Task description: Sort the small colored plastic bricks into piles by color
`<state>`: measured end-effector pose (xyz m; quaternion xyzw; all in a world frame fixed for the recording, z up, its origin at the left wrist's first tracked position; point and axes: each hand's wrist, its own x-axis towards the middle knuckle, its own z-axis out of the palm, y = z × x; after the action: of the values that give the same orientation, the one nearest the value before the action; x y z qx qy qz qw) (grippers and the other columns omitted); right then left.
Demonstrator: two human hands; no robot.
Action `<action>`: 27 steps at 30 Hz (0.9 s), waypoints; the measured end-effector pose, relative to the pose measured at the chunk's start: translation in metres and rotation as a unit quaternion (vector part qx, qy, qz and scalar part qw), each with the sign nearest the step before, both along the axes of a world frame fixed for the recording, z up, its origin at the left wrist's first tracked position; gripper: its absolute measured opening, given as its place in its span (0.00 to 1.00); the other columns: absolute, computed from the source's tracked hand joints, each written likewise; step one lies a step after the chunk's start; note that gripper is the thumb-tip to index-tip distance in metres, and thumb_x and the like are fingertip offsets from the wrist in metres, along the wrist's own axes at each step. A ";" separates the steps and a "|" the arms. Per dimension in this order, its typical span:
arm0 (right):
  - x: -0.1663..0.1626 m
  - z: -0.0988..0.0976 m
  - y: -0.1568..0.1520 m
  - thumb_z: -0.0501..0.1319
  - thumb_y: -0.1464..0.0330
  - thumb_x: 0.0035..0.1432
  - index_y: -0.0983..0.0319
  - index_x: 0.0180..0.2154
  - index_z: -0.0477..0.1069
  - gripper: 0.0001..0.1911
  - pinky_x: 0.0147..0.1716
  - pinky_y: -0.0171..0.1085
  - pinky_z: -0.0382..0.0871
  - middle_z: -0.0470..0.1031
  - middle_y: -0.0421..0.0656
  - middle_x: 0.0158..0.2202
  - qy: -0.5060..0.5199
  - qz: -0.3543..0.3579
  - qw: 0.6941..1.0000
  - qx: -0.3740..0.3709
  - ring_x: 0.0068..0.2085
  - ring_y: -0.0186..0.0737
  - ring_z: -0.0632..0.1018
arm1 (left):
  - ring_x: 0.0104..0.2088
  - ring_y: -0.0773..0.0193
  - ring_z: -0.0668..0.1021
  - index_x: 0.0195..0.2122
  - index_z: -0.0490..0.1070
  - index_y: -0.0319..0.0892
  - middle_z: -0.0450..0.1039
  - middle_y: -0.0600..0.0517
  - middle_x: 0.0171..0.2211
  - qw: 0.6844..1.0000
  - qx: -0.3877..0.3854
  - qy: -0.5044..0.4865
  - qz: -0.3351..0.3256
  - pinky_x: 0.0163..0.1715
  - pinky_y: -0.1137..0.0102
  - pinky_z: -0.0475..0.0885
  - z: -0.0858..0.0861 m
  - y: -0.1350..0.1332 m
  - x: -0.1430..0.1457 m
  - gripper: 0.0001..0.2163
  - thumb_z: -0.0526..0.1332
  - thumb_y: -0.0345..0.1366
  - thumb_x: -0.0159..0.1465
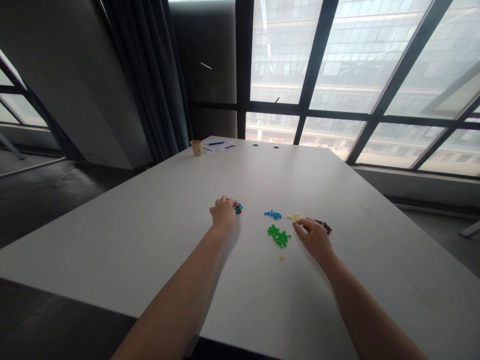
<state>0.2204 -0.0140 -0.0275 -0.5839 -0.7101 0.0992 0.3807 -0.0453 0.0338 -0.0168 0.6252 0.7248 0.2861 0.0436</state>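
Small plastic pieces lie sorted by colour on a white table (157,240). My left hand (223,212) rests curled with its fingertips against a little mixed heap of blue, red and green pieces (238,208). My right hand (315,236) lies lower right, fingers bent, touching the table beside a pale yellow pile (295,217) and a dark brown pile (326,227). A green pile (279,236) and a blue pile (273,214) sit between the hands. One yellow piece (281,258) lies alone near the green ones. What the fingers pinch is too small to see.
A paper cup (196,148) stands at the table's far left corner beside papers with a blue pen (217,145). Two round cable holes (265,146) sit at the far edge. Large windows and a dark curtain lie behind; dark floor surrounds the table.
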 end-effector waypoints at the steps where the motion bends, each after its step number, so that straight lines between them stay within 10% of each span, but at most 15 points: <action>1: -0.001 0.000 0.000 0.53 0.64 0.52 0.62 0.24 0.72 0.13 0.26 0.33 0.57 0.69 0.41 0.23 -0.001 0.003 1.000 0.000 0.24 0.34 0.67 | 0.41 0.55 0.67 0.31 0.75 0.47 0.69 0.48 0.37 1.000 -0.016 0.017 -0.003 0.37 0.62 0.59 -0.004 0.001 0.001 0.11 0.53 0.29 0.56; 27: -0.009 0.002 -0.004 0.53 0.66 0.53 0.61 0.26 0.72 0.11 0.26 0.33 0.59 0.69 0.41 0.24 -0.016 0.049 0.999 -0.012 0.27 0.36 0.69 | 0.40 0.53 0.67 0.26 0.71 0.42 0.72 0.45 0.33 0.991 -0.040 0.113 -0.067 0.36 0.62 0.55 -0.015 0.001 0.013 0.09 0.52 0.31 0.57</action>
<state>0.2117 -0.0179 -0.0252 -0.5541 -0.7429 0.1168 0.3568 -0.0320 0.0352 -0.0320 0.6985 0.6922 0.1812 0.0058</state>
